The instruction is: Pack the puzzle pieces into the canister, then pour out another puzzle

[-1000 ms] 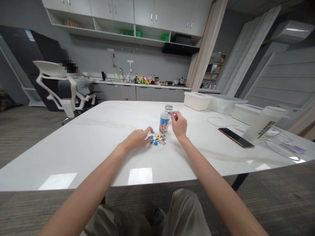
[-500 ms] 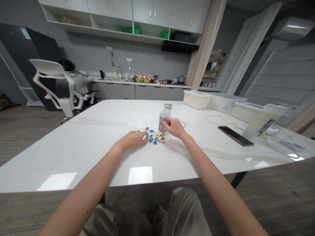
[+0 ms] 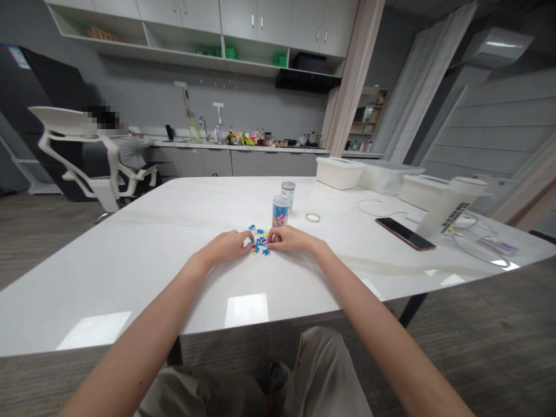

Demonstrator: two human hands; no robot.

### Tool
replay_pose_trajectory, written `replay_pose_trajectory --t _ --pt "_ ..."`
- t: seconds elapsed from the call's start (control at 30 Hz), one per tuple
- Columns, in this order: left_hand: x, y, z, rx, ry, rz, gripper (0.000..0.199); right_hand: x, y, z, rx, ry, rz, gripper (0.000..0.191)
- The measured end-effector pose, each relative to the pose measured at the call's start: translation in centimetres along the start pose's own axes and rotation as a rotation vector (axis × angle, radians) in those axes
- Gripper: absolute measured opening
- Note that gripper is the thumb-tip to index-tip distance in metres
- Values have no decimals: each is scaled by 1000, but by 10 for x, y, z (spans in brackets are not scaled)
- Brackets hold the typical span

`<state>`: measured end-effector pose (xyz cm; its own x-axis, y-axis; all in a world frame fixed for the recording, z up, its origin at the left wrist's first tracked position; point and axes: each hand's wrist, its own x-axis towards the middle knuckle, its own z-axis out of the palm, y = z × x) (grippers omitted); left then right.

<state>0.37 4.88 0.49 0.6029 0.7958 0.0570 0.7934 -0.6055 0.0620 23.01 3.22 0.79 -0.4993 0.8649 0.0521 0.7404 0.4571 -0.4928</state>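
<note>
Small jigsaw puzzle pieces (image 3: 261, 241), mostly blue with bits of yellow and red, lie in a loose cluster on the white table. On the cluster's left edge, my left hand (image 3: 228, 245) rests with thumb and index finger curled closed around a puzzle piece. From the right, my right hand (image 3: 292, 238) pinches at the pieces and covers some of them. Just behind it stands a clear-topped can (image 3: 280, 212) with a blue and pink picture, upright. A second can (image 3: 288, 188) with a silver lid is partly hidden behind the first. A round lid (image 3: 313, 218) lies flat to their right.
A black phone (image 3: 405, 233), a tilted-looking white tumbler (image 3: 452, 209) and white cables (image 3: 376, 205) are on the right. White storage boxes (image 3: 341, 172) stand at the table's back right. Beyond the far left corner, a person sits by a white office chair (image 3: 78, 147).
My right hand has come down and left from the can to the puzzle pieces, uncovering the can's front and the round lid. The camera view has shifted slightly; my left hand stays by the pieces.
</note>
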Motion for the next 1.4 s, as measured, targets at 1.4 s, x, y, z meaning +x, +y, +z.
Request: replay_pose_trajectory --t 1.4 --pt "0 -5 2 -182 10 50 23 4 -3 9 -20 27 -110 19"
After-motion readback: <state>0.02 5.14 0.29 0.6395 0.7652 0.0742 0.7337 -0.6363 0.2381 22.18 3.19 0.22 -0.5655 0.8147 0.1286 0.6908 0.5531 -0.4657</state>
